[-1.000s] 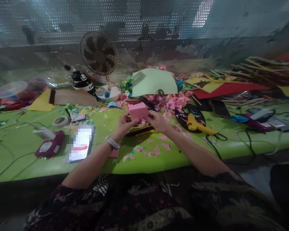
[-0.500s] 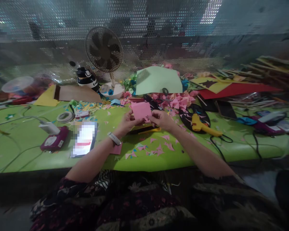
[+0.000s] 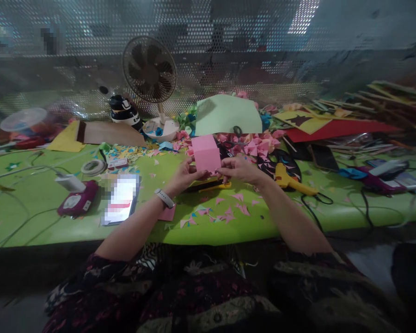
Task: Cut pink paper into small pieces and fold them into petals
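Observation:
A pink sheet of paper (image 3: 207, 155) with a crease across it is held up above the table between my two hands. My left hand (image 3: 186, 176) is closed on its lower left edge, and a pale watch strap sits on that wrist. My right hand (image 3: 241, 169) pinches the lower right corner. Just below lies a long black and yellow tool (image 3: 210, 185), partly covered by the hands. More pink paper (image 3: 167, 212) lies beside my left wrist. Small pink scraps (image 3: 229, 214) are scattered in front of me.
To the left are a lit phone (image 3: 121, 199), a purple box with a white plug (image 3: 78, 200) and a tape roll (image 3: 93, 167). A yellow glue gun (image 3: 293, 180) lies right, its cord trailing. Behind stand a fan (image 3: 149, 69) and a pale green sheet (image 3: 229, 114).
The pink paper now stands taller, with its upper part opened upward along the crease. Both hands stay nearly in place at its lower corners.

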`<act>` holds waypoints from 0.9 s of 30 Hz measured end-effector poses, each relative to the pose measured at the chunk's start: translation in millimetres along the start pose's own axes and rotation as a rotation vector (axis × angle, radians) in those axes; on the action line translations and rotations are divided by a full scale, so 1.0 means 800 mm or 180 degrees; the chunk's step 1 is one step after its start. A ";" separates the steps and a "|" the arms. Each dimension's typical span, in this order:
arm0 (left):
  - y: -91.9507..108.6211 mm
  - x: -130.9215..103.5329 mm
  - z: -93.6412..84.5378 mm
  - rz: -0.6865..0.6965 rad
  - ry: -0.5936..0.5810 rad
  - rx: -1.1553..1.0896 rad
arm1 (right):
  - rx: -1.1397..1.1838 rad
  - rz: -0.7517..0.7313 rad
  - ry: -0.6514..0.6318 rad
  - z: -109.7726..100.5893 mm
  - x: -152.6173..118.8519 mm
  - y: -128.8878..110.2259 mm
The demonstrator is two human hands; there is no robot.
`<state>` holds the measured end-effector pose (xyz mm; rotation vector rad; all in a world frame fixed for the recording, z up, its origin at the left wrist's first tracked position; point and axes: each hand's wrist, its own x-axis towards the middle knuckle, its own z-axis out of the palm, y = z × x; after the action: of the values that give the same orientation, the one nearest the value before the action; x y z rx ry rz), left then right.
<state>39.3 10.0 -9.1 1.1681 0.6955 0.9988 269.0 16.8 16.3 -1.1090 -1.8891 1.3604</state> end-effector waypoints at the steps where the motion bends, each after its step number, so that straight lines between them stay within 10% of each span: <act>1: 0.001 0.000 0.000 0.0010 0.0014 -0.0016 | 0.0026 0.0006 0.0016 -0.003 -0.002 -0.001; 18: 0.003 -0.007 0.010 0.0161 0.0443 0.0224 | -0.0064 -0.0177 0.0443 0.034 -0.005 -0.012; 27: 0.016 0.001 -0.015 0.0154 0.0523 0.0161 | 0.0095 -0.0195 0.0877 0.000 -0.011 -0.011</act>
<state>25.6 16.3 0.3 1.1601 0.8299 1.1327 271.2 8.0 24.7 -1.1495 -1.6842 1.1344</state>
